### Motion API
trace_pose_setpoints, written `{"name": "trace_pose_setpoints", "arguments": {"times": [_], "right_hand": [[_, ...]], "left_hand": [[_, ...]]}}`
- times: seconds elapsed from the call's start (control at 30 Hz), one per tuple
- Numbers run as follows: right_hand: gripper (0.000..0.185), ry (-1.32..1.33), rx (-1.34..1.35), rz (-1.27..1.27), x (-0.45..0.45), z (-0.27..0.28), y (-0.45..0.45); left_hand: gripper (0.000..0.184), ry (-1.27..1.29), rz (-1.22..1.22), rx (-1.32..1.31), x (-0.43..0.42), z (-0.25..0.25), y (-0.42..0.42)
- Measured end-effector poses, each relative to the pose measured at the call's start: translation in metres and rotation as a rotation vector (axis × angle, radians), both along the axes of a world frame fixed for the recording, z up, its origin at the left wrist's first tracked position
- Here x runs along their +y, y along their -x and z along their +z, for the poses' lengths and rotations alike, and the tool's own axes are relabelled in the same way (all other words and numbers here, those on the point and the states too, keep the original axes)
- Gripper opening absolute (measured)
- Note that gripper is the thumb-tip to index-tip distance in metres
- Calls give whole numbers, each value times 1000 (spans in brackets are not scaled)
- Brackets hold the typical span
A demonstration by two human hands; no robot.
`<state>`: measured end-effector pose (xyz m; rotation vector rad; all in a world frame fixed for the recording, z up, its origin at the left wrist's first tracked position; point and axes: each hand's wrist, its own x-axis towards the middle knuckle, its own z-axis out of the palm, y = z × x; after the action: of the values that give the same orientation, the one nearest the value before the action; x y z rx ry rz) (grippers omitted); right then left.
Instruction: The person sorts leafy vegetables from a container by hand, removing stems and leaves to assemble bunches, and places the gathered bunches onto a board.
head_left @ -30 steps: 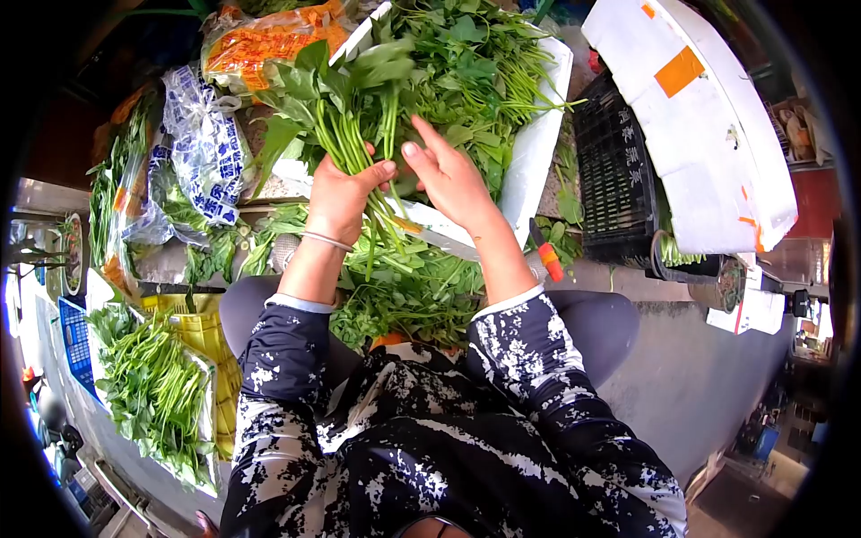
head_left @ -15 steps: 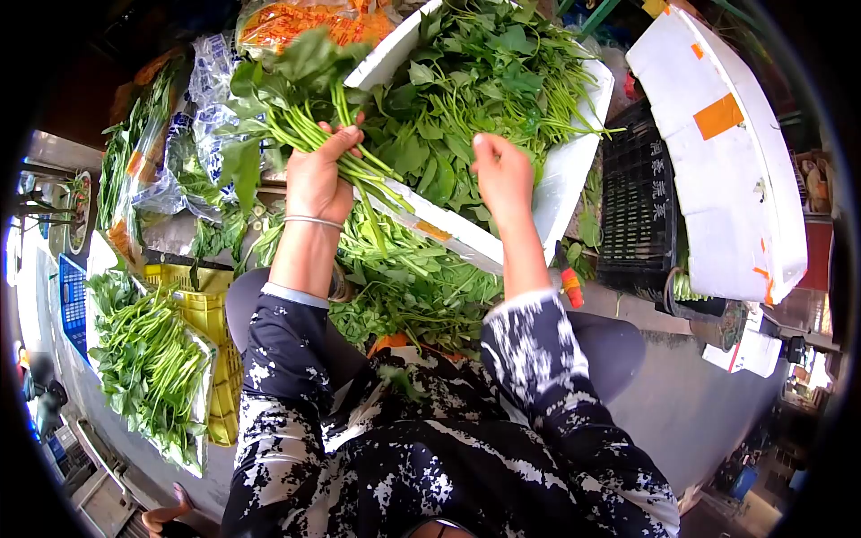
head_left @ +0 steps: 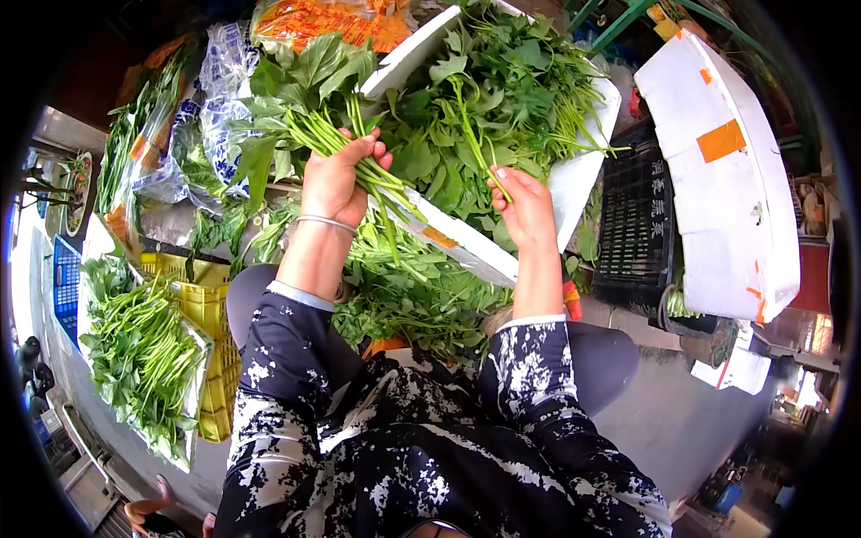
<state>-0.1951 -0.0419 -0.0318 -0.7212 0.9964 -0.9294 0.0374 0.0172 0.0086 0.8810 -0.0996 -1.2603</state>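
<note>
We clamp the fingers of our left hand [head_left: 334, 186] around the bunch [head_left: 325, 134] at the box's [head_left: 578, 202] left edge, and our right hand [head_left: 527, 213] pinches a stem [head_left: 469, 128] over the box, which could snap, we judge, if pressed too hard.

Both forearms [head_left: 309, 255] reach forward toward a white foam box [head_left: 475, 255]. The left hand [head_left: 341, 175], fingers curled closed, is just left of the box; the right hand [head_left: 525, 211], thumb and fingertips pinched, is above its near corner.
</note>
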Motion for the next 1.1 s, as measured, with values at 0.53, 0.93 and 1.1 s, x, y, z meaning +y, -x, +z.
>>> {"name": "trace_pose_setpoints", "arguments": {"times": [0.53, 0.93, 1.1], "right_hand": [[13, 492, 30, 19, 75, 32, -7], [18, 367, -196, -96, 90, 14, -3], [25, 330, 476, 854, 133, 35, 20]], "left_hand": [[20, 20, -345, 188, 12, 4, 73], [10, 99, -15, 110, -6, 7, 24], [14, 368, 51, -126, 1, 35, 11]]}}
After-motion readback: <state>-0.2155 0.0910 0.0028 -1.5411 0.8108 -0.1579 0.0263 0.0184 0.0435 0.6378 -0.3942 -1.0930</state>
